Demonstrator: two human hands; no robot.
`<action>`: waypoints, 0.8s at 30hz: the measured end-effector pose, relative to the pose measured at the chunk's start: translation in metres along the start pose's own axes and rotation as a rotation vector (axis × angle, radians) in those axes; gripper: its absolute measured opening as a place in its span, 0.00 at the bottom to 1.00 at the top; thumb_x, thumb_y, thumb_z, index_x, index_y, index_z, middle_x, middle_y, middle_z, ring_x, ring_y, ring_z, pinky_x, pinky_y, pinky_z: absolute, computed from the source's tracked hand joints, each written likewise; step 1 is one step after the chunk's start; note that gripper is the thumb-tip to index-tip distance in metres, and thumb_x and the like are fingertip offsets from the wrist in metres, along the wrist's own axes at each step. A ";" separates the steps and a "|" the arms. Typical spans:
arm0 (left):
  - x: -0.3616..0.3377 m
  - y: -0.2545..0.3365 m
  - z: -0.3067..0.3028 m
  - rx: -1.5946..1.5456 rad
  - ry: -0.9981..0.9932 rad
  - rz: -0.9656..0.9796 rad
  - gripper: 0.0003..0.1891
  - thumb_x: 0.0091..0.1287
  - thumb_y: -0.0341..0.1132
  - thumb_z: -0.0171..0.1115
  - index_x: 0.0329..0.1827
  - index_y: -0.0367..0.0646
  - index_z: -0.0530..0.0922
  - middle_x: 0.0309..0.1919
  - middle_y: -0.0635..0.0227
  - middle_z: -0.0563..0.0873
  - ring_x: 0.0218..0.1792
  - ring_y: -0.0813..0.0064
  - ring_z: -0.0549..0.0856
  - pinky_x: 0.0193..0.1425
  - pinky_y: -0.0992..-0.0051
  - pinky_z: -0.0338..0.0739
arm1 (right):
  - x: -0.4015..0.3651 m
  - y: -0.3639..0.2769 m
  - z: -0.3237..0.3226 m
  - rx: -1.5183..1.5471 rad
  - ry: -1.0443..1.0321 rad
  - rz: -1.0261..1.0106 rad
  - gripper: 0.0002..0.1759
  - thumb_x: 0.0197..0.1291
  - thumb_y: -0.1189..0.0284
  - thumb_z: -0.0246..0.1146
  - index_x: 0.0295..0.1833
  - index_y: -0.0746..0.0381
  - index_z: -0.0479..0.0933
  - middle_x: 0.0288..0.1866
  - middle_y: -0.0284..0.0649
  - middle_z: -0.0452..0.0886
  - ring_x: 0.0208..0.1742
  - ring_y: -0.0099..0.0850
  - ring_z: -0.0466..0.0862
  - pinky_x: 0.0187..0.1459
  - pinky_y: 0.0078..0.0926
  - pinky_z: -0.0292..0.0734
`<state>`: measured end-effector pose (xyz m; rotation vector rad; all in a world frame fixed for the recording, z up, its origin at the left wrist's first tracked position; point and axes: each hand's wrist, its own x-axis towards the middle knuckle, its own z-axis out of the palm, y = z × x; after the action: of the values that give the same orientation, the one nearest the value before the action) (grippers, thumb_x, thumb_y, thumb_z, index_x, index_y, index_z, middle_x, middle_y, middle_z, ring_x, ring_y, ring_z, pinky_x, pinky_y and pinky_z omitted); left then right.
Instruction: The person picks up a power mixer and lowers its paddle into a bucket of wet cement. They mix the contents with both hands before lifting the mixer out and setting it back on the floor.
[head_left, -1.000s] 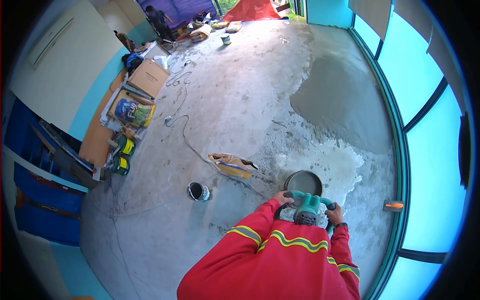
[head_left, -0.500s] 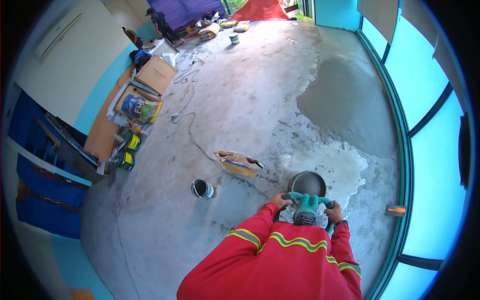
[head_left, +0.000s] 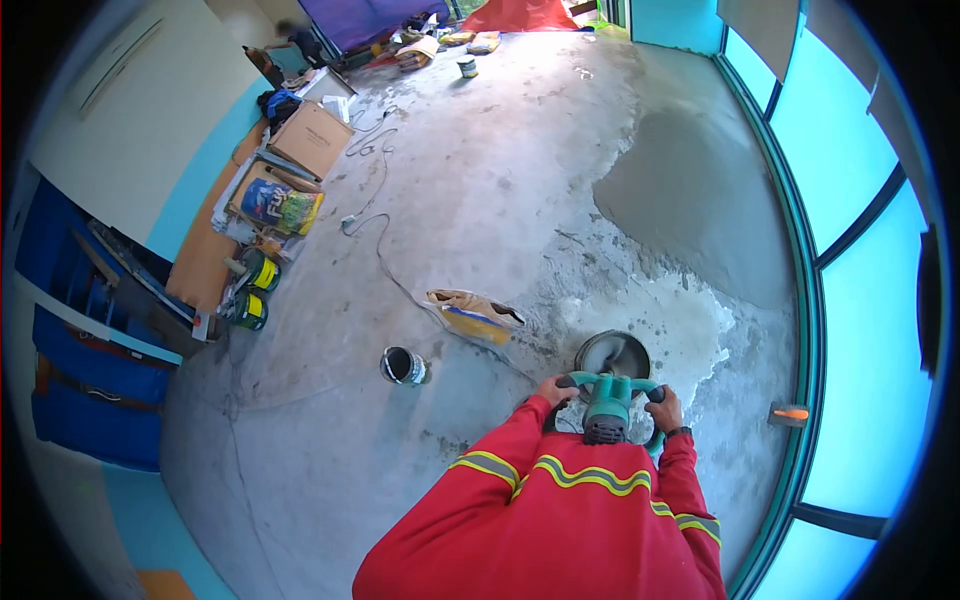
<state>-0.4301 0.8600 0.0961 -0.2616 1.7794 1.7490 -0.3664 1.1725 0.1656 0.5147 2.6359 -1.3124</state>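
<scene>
My left hand (head_left: 552, 390) grips the left handle of a green electric paddle mixer (head_left: 608, 402), and my right hand (head_left: 666, 409) is wrapped round its right handle. The mixer stands over a dark bucket (head_left: 646, 352) just beyond my hands. Inside, the wet grey mix (head_left: 612, 352) shows a swirl on its surface. The paddle's lower end is hidden in the bucket. To the left are an opened paper sack (head_left: 472, 316) and a smaller bucket (head_left: 406, 367).
A trowel with an orange handle (head_left: 790, 414) lies by the window frame at right. Fresh grey screed (head_left: 700, 200) covers the floor ahead. A power cable (head_left: 385, 262) crosses the floor. Tubs (head_left: 250, 310) and a cardboard box (head_left: 311, 140) line the left wall; another person (head_left: 298, 42) is far back.
The mix, smooth before, now swirls in the bucket. My hands and the mixer have shifted slightly forward. The far person has bent lower near the wall.
</scene>
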 end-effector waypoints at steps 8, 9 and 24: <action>0.020 -0.008 0.005 0.128 0.007 0.059 0.20 0.50 0.41 0.74 0.42 0.40 0.81 0.25 0.68 0.84 0.21 0.78 0.80 0.26 0.73 0.76 | -0.012 -0.008 -0.004 0.007 0.108 0.021 0.21 0.36 0.69 0.66 0.40 0.67 0.76 0.30 0.52 0.81 0.32 0.48 0.81 0.37 0.41 0.76; 0.023 -0.009 0.006 0.141 -0.005 0.067 0.20 0.50 0.41 0.74 0.43 0.39 0.82 0.25 0.67 0.84 0.21 0.78 0.81 0.26 0.73 0.76 | -0.014 -0.009 -0.005 0.004 0.107 0.041 0.22 0.36 0.69 0.66 0.40 0.67 0.76 0.31 0.52 0.81 0.33 0.49 0.82 0.38 0.42 0.76; 0.034 0.015 0.021 0.256 -0.110 0.050 0.27 0.47 0.40 0.73 0.52 0.42 0.80 0.31 0.65 0.86 0.27 0.75 0.84 0.34 0.72 0.80 | -0.018 0.032 -0.002 0.067 0.135 0.124 0.19 0.37 0.71 0.66 0.39 0.68 0.76 0.24 0.45 0.79 0.25 0.37 0.80 0.30 0.36 0.77</action>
<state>-0.4591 0.8914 0.0914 -0.0137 1.9180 1.5169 -0.3381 1.1875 0.1478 0.7893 2.6225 -1.3772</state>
